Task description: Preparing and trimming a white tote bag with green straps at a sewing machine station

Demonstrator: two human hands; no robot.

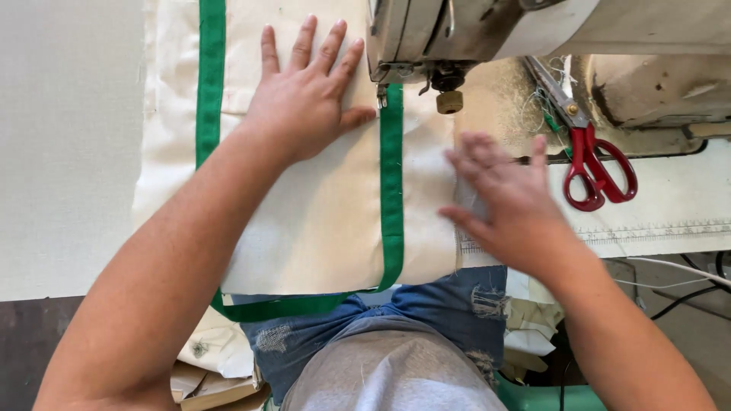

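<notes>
1. The bench (68, 152) is pale and wide, and it carries a sewing machine (533, 30) whose head fills the top right of the view.
2. A cream cloth panel (327, 221) lies across the bench and hangs over its near edge toward the person's lap. Two green straps run along it: one strap (209, 84) sits at the left, and the other strap (391, 183) passes straight under the presser foot (383, 95).
3. The left hand (304, 99) lies flat on the cloth between the two straps, its fingers spread apart and gripping nothing, with the thumb just beside the strap at the foot.
4. The right hand (506, 202) is blurred, at the right edge of the cloth; its fingers look loosely apart and hold nothing, though I cannot tell whether they press the cloth.
5. Red-handled scissors (598, 167) lie on the bench to the right, near the right hand but apart from it.
6. By my reading, the step in hand is stitching the right green strap onto the panel. The next move would seem to call for both hands to feed the cloth evenly and keep the strap straight under the foot.
</notes>
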